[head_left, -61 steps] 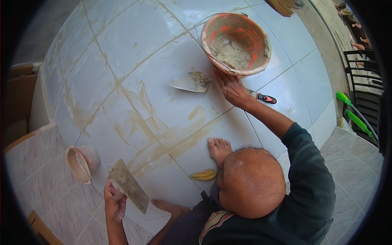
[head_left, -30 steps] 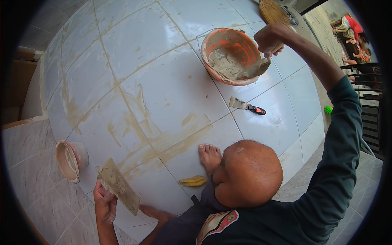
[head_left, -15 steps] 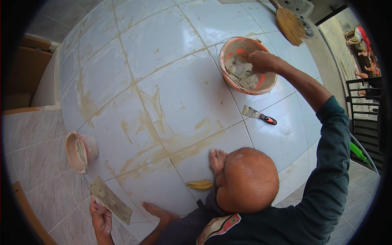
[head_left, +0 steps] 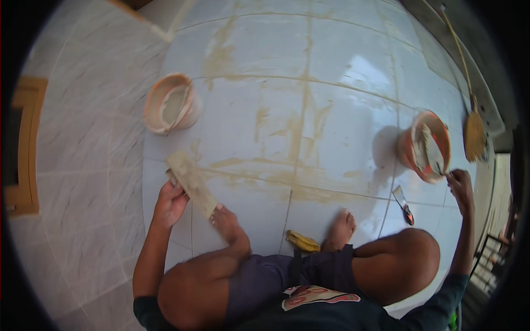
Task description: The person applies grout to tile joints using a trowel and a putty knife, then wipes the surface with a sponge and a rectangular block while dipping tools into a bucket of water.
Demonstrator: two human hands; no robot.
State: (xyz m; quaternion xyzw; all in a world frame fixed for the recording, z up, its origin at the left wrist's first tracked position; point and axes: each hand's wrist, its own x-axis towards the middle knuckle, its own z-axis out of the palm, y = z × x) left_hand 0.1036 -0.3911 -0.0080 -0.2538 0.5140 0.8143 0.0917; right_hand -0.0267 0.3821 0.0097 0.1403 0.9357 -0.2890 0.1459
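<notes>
My left hand is closed round the back of a flat rectangular plastering trowel, its face smeared with beige paste. It is held above the floor beside my left foot. At the right, my right hand grips the handle end of a pointed trowel. Whitish paste coats the trowel's blade, which lies over the mouth of an orange bucket holding more paste. A scraper with a black and red handle rests on the tiles just below that bucket.
Another paste-stained bucket with a wire handle stands at the left. Yellow bananas, or something like them, lie between my feet. A straw broom leans at the far right. Beige smears run along the joints of the pale floor tiles.
The view has swung round to the left. My right hand has drawn back from inside the orange bucket, and the paste-coated trowel now shows at its mouth. My left hand still holds the plastering trowel.
</notes>
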